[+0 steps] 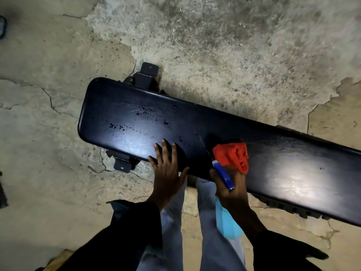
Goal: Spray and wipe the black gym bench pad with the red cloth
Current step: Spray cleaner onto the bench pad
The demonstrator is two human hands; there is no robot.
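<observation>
Blue-filled spray bottle (227,222) and red cloth (232,156) gripped by right hand (232,190), left hand (167,171) flat, fingers spread, on bench pad (195,133)

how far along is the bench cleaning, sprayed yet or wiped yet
Spraying looks done at one end: droplets bead on the black bench pad near its rounded end. In hand: the right hand holds both the blue spray bottle and the red cloth, which touches the pad; the left hand rests flat on the pad's near edge. Left: the droplets are unwiped, and whether the rest was sprayed is unclear.
</observation>
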